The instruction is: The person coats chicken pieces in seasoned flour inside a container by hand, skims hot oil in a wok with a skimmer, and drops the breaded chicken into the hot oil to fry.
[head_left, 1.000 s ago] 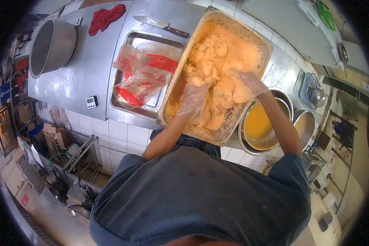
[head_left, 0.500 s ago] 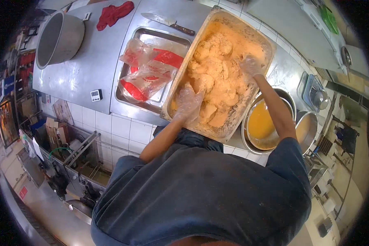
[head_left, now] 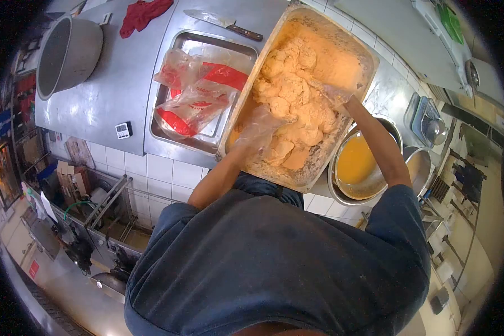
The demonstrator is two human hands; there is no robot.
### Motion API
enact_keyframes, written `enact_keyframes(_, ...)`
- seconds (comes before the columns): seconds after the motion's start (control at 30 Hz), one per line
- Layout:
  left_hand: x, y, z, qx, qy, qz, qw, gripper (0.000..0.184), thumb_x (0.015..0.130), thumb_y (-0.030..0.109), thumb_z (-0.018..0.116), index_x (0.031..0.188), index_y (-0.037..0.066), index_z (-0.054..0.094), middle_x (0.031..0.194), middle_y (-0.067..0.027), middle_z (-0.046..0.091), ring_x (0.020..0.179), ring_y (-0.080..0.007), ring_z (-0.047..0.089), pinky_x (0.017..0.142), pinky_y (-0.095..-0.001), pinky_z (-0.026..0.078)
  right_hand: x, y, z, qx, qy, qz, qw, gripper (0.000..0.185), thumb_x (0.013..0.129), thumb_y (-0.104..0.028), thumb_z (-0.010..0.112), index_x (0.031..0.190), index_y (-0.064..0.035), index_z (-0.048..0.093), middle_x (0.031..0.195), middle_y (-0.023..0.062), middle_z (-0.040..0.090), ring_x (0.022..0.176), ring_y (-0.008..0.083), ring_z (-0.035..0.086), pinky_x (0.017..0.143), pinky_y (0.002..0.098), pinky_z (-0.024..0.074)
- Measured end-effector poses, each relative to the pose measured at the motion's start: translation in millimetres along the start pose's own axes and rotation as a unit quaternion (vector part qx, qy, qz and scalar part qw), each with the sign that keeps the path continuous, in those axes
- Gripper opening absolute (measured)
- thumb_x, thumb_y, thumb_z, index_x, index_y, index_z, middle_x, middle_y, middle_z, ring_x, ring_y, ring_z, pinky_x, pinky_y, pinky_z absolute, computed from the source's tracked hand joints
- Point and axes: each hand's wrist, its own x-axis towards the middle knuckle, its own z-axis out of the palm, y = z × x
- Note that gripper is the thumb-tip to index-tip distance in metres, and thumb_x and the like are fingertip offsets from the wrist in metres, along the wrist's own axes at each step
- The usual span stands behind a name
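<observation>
A large rectangular tub (head_left: pixel 367 61) holds orange-tinted flour and a heap of coated pieces (head_left: pixel 288 95), which look like breaded chicken. My left hand (head_left: pixel 257 130), in a clear plastic glove, lies at the near left side of the heap. Its fingers reach out toward the pieces, partly smeared by motion, with nothing visibly gripped. On the heap's right side, my gloved right hand (head_left: pixel 337 97) touches the coated pieces. Its fingertips are blurred and partly lost among the flour, so I cannot tell whether they hold a piece.
Left of the tub, a steel tray (head_left: pixel 157 106) contains red-and-clear plastic bags (head_left: pixel 199 98). A knife (head_left: pixel 224 23), a red cloth (head_left: pixel 143 17), a timer (head_left: pixel 123 130) and a big pot (head_left: pixel 67 56) are on the counter. Bowls with yellow liquid (head_left: pixel 357 165) stand right.
My left hand has shifted slightly up and right over the heap. My right hand has moved a little down and left, against the pieces. The view has shifted slightly.
</observation>
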Motion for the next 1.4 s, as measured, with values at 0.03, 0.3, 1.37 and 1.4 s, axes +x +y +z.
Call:
enact_keyframes(0.03,-0.1,1.8,-1.8,-0.073,-0.021,-0.018,0.997,0.061,0.078,0.044,0.075,0.116,-0.001,0.062,0.111,-0.0192,0.065,0.102,-0.0301,0.064,0.087,-0.0408,0.053,-4.2,-7.5,9.9,-0.026,-0.003,-0.007,1.0,0.041,0.098,-0.026,0.053,0.131,-0.0011,0.058,0.13,0.0105,0.062,0.115,0.0189,0.059,0.1,0.0321,0.0465)
enact_keyframes(0.3,-15.8,41.2,-14.6,-0.381,-0.131,-0.205,0.892,0.039,0.088,0.029,0.068,0.116,0.002,0.064,0.119,-0.013,0.061,0.106,-0.0212,0.062,0.087,-0.0363,0.054,-49.0,-41.6,85.4,-0.433,-0.035,-0.191,0.88,0.039,0.099,-0.025,0.052,0.13,-0.0028,0.059,0.127,0.0097,0.064,0.109,0.0192,0.061,0.096,0.0318,0.0487)
enact_keyframes(1.37,-26.9,-41.4,-1.0,0.352,0.067,0.141,0.923,0.073,0.09,0.053,0.055,0.131,-0.008,0.05,0.126,-0.0312,0.057,0.12,-0.042,0.055,0.1,-0.0454,0.044,-32.1,78.1,131.5,-0.374,0.39,-0.126,0.832,0.033,0.097,-0.028,0.043,0.091,-0.0031,0.064,0.091,0.0185,0.066,0.086,0.0332,0.065,0.075,0.0423,0.0499)
enact_keyframes(1.4,-35.9,-30.3,-4.5,0.344,0.042,0.116,0.931,0.074,0.09,0.054,0.055,0.129,-0.008,0.051,0.124,-0.0309,0.058,0.119,-0.0423,0.055,0.1,-0.0456,0.044,-11.6,108.9,130.4,-0.244,0.404,-0.165,0.866,0.035,0.097,-0.029,0.043,0.089,-0.0019,0.064,0.09,0.02,0.066,0.086,0.0344,0.064,0.075,0.0427,0.0499)
